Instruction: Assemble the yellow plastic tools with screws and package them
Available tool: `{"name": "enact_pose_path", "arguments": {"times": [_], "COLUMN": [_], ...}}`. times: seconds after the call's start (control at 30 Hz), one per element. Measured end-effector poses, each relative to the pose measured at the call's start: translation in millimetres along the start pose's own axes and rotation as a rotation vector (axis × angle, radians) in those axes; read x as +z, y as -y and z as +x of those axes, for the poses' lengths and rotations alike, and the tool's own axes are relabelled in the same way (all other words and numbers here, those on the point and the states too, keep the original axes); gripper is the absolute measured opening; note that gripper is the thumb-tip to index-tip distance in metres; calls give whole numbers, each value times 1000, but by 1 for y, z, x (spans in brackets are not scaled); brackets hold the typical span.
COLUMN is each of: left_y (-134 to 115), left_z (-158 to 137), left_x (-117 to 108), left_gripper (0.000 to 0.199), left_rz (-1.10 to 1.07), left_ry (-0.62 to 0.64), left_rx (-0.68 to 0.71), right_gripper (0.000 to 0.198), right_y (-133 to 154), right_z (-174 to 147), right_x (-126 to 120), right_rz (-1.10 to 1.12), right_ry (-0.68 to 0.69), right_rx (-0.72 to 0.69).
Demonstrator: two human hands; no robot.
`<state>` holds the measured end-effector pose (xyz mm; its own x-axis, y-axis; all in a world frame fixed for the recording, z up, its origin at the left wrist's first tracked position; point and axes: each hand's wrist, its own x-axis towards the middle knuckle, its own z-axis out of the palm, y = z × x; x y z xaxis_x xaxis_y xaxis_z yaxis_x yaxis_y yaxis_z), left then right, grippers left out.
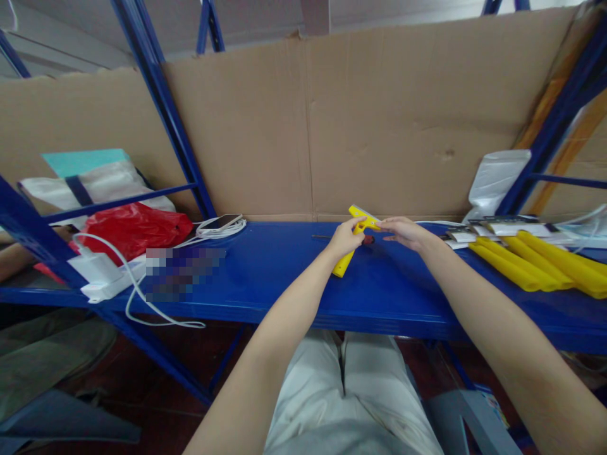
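Note:
My left hand (345,239) grips a yellow T-shaped plastic scraper (356,235) by its handle, just above the blue metal shelf (284,278). My right hand (403,231) meets the scraper's head with its fingertips pinched at the right end. A thin dark tool with a red part (367,240) lies on the shelf right behind the scraper, partly hidden by my hands.
Several yellow scraper handles (545,265) lie at the right beside small packaged parts (502,227). A phone with a coiled white cable (220,224), a white charger (99,272) and a red bag (135,227) sit at the left. Cardboard (355,126) backs the shelf. Another person's arm (14,259) shows at far left.

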<state>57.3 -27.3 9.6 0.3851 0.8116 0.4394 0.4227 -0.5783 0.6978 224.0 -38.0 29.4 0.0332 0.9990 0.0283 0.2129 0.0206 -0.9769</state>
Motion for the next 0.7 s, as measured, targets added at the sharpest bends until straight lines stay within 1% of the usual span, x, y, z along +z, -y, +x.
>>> {"name": "enact_pose_path", "arguments": {"times": [0.07, 0.1, 0.17, 0.2, 0.27, 0.4, 0.5, 0.57, 0.63, 0.7], "left_y": [-2, -3, -7, -9, -11, -11, -9, -6, -2, 2], "left_z": [-5, -8, -13, -16, -19, -20, -18, -15, -12, -9], "left_x": [0, 0, 0, 1, 1, 1, 0, -1, -2, -2], "left_gripper": [53, 54, 59, 63, 66, 68, 71, 72, 71, 70], "left_rz": [196, 285, 414, 445, 452, 419, 432, 404, 346, 276], "left_ry": [9, 21, 62, 78, 93, 94, 100, 86, 55, 12], "left_rx": [68, 73, 36, 16, -1, 34, 64, 88, 117, 142], "right_gripper": [10, 11, 15, 17, 18, 16, 12, 7, 11, 20], "right_y": [0, 0, 0, 0, -1, 1, 4, 6, 5, -1], "right_z": [1, 2, 3, 4, 4, 2, 0, -1, 1, 5], "right_x": [1, 2, 4, 5, 6, 9, 6, 0, -10, -23], "right_rz": [-10, -15, -31, -42, -64, -83, -84, -54, -22, -88], "right_ry": [-32, -45, -63, -73, -92, -119, -88, -26, 4, -76], "right_rx": [-25, -36, -49, -52, -49, -31, -24, -36, -58, -70]}}
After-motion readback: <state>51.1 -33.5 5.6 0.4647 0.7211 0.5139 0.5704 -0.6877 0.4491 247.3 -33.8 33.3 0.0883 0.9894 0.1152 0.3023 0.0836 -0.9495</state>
